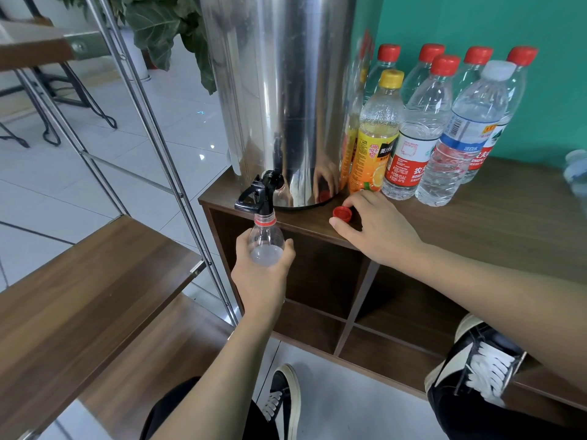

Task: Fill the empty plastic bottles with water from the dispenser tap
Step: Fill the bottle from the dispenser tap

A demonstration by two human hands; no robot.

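A tall steel water dispenser (279, 100) stands on the wooden cabinet top (495, 223), its black tap (259, 193) sticking out over the front left corner. My left hand (263, 277) grips a clear uncapped bottle (265, 239) with a red neck ring, its mouth right under the tap spout. A red cap (342, 214) lies on the cabinet top, and my right hand (378, 230) pinches it between thumb and fingers.
Several capped bottles stand to the right of the dispenser: an orange juice bottle (376, 138) with a yellow cap, red-capped water bottles (419, 134) and a white-capped one (463, 138). A wooden shelf (85, 287) on a metal frame is at left. My shoes are below.
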